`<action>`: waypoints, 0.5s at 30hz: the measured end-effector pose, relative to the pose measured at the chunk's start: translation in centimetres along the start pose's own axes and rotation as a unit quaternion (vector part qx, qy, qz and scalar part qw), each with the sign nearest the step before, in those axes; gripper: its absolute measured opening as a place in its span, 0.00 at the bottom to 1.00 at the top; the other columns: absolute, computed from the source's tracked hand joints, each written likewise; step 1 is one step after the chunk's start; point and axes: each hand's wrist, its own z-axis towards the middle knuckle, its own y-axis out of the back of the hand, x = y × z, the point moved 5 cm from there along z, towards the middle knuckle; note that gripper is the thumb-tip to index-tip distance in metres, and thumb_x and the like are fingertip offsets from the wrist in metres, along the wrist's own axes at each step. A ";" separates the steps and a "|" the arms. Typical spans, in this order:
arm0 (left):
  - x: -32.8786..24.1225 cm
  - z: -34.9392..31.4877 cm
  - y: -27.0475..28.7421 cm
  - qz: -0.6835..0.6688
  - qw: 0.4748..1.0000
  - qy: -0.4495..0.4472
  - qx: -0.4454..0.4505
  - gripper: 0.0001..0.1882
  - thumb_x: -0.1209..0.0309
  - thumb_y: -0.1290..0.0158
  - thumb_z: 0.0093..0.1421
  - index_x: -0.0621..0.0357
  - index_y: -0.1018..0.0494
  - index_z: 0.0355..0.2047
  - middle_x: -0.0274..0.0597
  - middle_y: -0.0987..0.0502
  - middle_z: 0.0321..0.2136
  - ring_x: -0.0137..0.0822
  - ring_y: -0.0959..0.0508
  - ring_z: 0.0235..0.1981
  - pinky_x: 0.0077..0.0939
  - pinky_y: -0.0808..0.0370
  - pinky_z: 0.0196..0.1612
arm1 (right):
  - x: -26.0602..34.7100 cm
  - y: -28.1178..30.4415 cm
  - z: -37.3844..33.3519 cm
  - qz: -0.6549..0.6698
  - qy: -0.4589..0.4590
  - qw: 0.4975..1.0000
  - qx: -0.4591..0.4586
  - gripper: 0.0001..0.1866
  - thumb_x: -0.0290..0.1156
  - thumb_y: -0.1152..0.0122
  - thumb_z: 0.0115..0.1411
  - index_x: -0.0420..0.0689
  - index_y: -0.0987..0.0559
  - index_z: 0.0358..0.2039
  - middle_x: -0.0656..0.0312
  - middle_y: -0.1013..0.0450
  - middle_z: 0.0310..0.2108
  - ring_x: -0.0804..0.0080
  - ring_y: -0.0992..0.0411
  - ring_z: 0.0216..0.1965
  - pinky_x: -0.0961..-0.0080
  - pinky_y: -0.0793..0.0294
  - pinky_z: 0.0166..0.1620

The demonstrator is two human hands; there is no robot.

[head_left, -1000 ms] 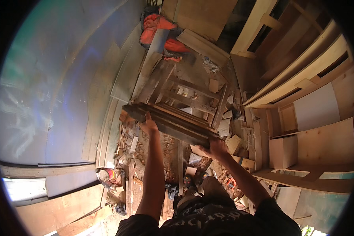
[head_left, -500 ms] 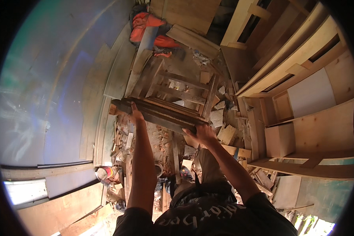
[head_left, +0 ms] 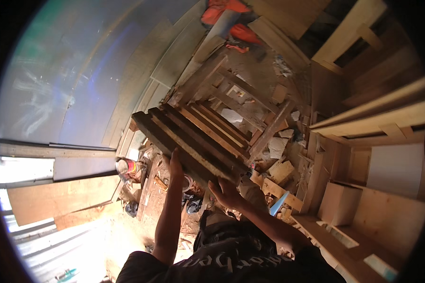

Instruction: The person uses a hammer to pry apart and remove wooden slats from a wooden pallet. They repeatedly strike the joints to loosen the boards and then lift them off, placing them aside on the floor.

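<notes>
In front of me are several dark wooden slats lying side by side, with lighter wood between them. The nearest and thickest is a wooden beam [head_left: 174,146], which slants from upper left to lower right. My left hand [head_left: 174,165] is closed on its near edge around the middle, fingers hidden beneath. Close to the right end, my right hand [head_left: 226,192] grips the same edge, thumb and fingers partly in view. Beyond the slats stands a rough wooden frame [head_left: 243,87] with rails and crosspieces. Whether the slats are joined to it, I cannot tell.
A grey sheet wall [head_left: 80,89] rises on the left. Pale wooden cabinets [head_left: 349,203] stand on the right. Wood offcuts [head_left: 281,172] and rubble litter the floor, with a paint can [head_left: 126,166] at the left. Orange cloth [head_left: 243,33] lies at the far end.
The beam has tilted, its right end coming nearer to me, and more slats behind it show. Both hands have come lower. The view has turned, shifting the surroundings.
</notes>
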 end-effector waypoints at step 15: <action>4.1 -2.8 10.1 -0.079 0.996 -0.043 0.004 0.34 0.64 0.48 0.60 0.53 0.46 0.65 0.53 0.25 0.49 0.43 0.20 0.41 0.39 0.16 0.37 | -25.4 23.0 25.4 -0.109 -0.057 0.992 -0.039 0.27 0.46 0.41 0.63 0.34 0.27 0.49 0.44 0.23 0.40 0.53 0.22 0.43 0.61 0.24 0.46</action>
